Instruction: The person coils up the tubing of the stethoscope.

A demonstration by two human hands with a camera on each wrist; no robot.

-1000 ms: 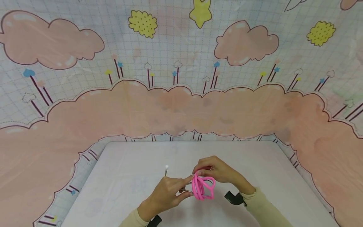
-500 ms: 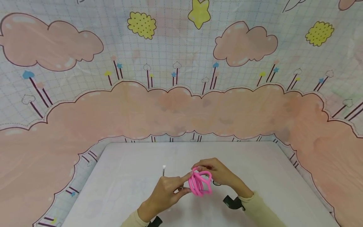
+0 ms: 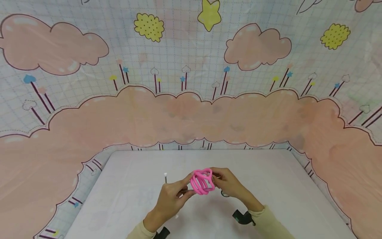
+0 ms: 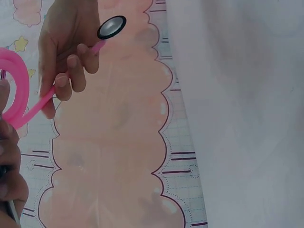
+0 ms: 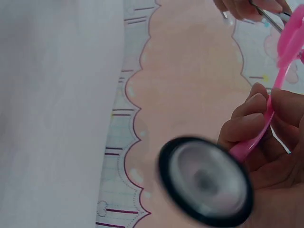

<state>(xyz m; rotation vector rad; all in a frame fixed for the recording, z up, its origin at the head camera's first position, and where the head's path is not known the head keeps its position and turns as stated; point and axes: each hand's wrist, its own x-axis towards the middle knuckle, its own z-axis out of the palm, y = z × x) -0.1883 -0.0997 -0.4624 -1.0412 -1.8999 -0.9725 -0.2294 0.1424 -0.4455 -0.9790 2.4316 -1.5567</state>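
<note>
A stethoscope with pink tubing (image 3: 193, 184) is held up over the table between both hands, its tubing wound in several loops. My left hand (image 3: 169, 198) grips the metal ear tubes (image 5: 269, 19) and has fingertips at the near side of the loops. One white eartip (image 3: 165, 174) sticks up beyond that hand. On the right, my right hand (image 3: 229, 182) holds the free stretch of tubing, which runs through its curled fingers in the right wrist view. The round chest piece (image 5: 205, 181), black-rimmed with a pale face, hangs out past those fingers.
Below the hands lies a white table (image 3: 125, 172). Behind it hangs a patterned cloth (image 3: 191, 116) with clouds and stars. A black wrist mount (image 3: 243, 217) sits at the right sleeve, another black mount (image 3: 162, 233) at the left.
Both hands and the looped tubing have shifted left and slightly up. The loops have turned, and the right hand has come from over their top to their right side. The chest piece rim has come into view.
</note>
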